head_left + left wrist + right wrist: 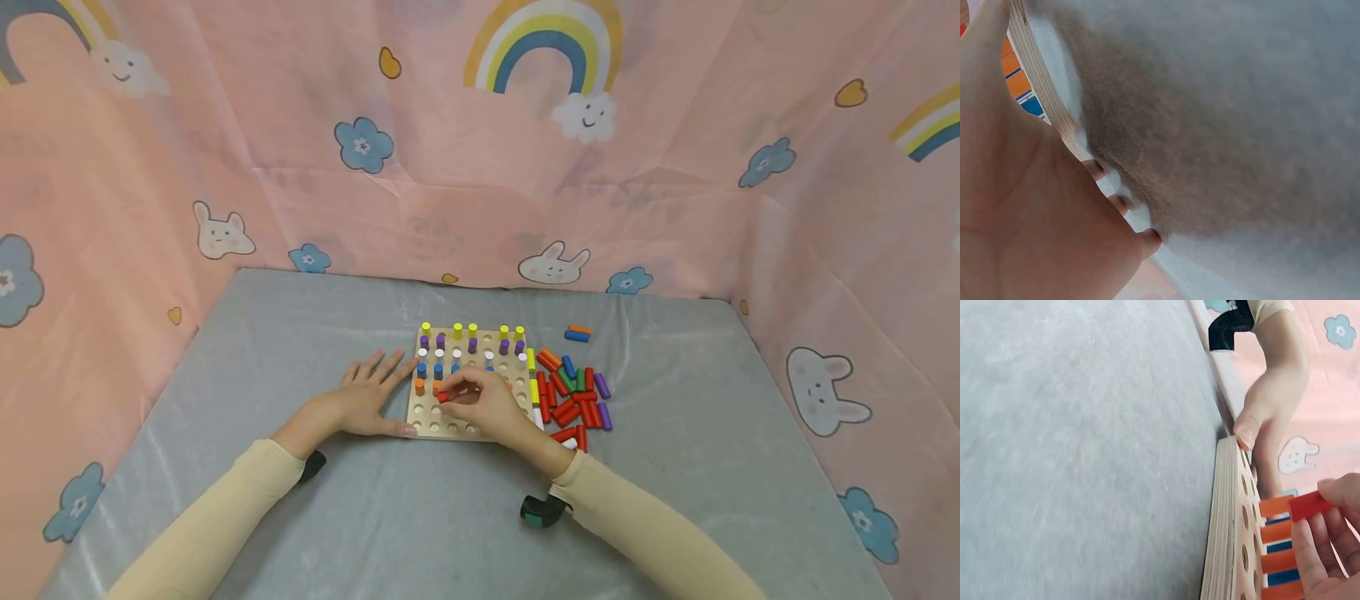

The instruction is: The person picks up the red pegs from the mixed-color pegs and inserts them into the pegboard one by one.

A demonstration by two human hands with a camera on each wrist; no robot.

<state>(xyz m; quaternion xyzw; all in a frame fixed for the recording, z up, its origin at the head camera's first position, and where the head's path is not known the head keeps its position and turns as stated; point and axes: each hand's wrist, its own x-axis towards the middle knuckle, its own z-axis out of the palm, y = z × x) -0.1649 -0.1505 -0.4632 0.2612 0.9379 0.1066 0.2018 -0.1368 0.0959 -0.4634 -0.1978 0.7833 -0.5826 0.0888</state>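
A wooden pegboard [450,432] lies on the grey table with rows of yellow, purple, white, blue and orange pegs standing in its holes. My right hand [487,406] is over the board and pinches a red peg [1310,505] between thumb and fingers, close to the orange pegs [1275,532]. At the board's left side, my left hand [365,402] lies with its fingers spread and straight, its thumb touching the near left corner. The front holes nearest me hold no pegs. Part of the board is hidden under my right hand.
Loose red pegs [590,414], with a few green, purple, blue and orange ones, lie right of the board. Yellow pegs [534,392] lie along its right edge. An orange peg [579,328] and a blue peg [577,337] lie farther back. Pink patterned cloth [450,192] surrounds the table.
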